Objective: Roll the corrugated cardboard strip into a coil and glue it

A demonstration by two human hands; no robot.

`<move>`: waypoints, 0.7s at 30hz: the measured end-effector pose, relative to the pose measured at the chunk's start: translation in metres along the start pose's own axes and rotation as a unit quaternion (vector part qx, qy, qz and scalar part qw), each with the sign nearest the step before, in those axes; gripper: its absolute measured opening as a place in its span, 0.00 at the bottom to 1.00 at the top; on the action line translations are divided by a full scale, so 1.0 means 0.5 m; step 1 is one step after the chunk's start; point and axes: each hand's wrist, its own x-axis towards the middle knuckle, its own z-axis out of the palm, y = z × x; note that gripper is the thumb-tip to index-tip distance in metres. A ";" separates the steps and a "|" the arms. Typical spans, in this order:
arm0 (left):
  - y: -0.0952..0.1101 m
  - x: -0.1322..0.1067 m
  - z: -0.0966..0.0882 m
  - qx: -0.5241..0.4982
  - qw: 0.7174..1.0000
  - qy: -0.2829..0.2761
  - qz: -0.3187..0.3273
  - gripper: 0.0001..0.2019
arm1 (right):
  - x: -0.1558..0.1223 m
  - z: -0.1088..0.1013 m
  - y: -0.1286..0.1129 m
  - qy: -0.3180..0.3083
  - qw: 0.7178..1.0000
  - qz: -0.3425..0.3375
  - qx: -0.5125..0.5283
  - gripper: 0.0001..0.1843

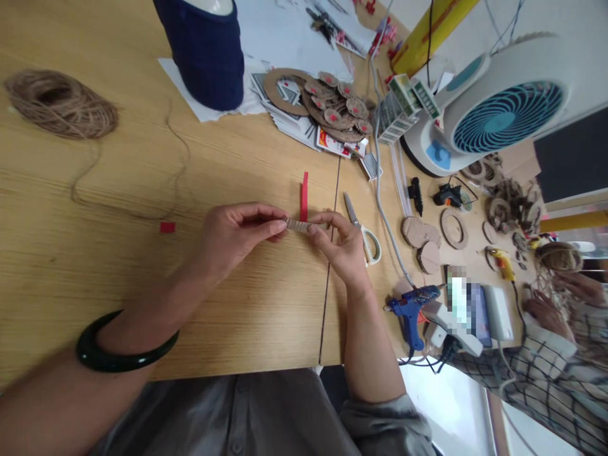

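Observation:
A short strip of corrugated cardboard (pixel 298 225) is held level just above the wooden table (pixel 95 253). My left hand (pixel 235 231) pinches its left end between thumb and fingers. My right hand (pixel 339 244) pinches its right end. A dark green bangle (pixel 118 354) sits on my left wrist. A red paper strip (pixel 304 196) lies on the table just behind the cardboard, and a small red scrap (pixel 167 227) lies to the left of my left hand.
Scissors (pixel 363 231) lie right of my right hand. A blue glue gun (pixel 413 307), cardboard discs (pixel 420 234), a twine ball (pixel 59 104), a white fan (pixel 498 114) and a blue cylinder (pixel 206 50) surround the work spot. Another person's hands (pixel 565 291) work at far right.

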 end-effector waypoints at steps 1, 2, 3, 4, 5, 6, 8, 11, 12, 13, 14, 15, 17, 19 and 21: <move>-0.003 -0.001 0.001 -0.005 1.000 -0.009 -0.005 0.08 | 0.000 0.004 -0.002 -0.002 1.000 -0.006 -0.005 0.04; -0.006 -0.002 0.003 -0.008 1.000 -0.019 -0.010 0.08 | -0.001 0.009 -0.002 -0.005 1.000 -0.014 -0.008 0.05; -0.010 -0.003 0.004 -0.010 0.999 -0.028 -0.015 0.08 | -0.002 0.014 -0.001 -0.007 1.000 -0.020 -0.007 0.05; -0.013 -0.003 0.005 -0.012 0.999 -0.036 -0.019 0.09 | -0.003 0.019 0.000 -0.007 1.000 -0.024 -0.005 0.05; -0.016 -0.004 0.006 -0.012 0.999 -0.040 -0.022 0.09 | -0.003 0.024 0.002 -0.008 1.000 -0.025 -0.001 0.05; -0.018 -0.005 0.006 -0.010 0.999 -0.040 -0.023 0.09 | -0.004 0.027 0.005 -0.009 1.000 -0.023 0.005 0.05; -0.018 -0.006 0.006 -0.001 0.999 -0.037 -0.020 0.09 | -0.004 0.030 0.009 -0.011 1.000 -0.016 0.019 0.07; -0.013 -0.005 0.007 0.006 0.999 -0.027 -0.016 0.08 | -0.003 0.026 0.010 -0.013 0.999 -0.012 0.036 0.08; -0.011 -0.005 0.007 0.005 1.000 -0.022 -0.018 0.08 | -0.003 0.024 0.009 -0.012 0.999 -0.010 0.040 0.08; -0.009 -0.005 0.007 0.002 1.000 -0.016 -0.023 0.08 | -0.003 0.023 0.008 -0.011 0.999 -0.007 0.043 0.09; -0.008 -0.005 0.007 -0.003 0.999 -0.012 -0.029 0.08 | -0.003 0.022 0.006 -0.011 0.999 -0.003 0.047 0.09; -0.007 -0.005 0.008 -0.007 0.999 -0.012 -0.036 0.08 | -0.003 0.022 0.004 -0.012 0.999 0.005 0.051 0.09; -0.008 -0.006 0.008 -0.011 0.999 -0.016 -0.043 0.08 | -0.005 0.023 0.001 -0.016 0.998 0.024 0.058 0.09; -0.010 -0.007 0.009 -0.010 0.999 -0.021 -0.041 0.08 | -0.006 0.026 -0.001 -0.022 0.997 0.039 0.062 0.11; -0.010 -0.009 0.011 -0.008 0.999 -0.024 -0.038 0.08 | -0.006 0.028 -0.002 -0.025 0.997 0.039 0.062 0.12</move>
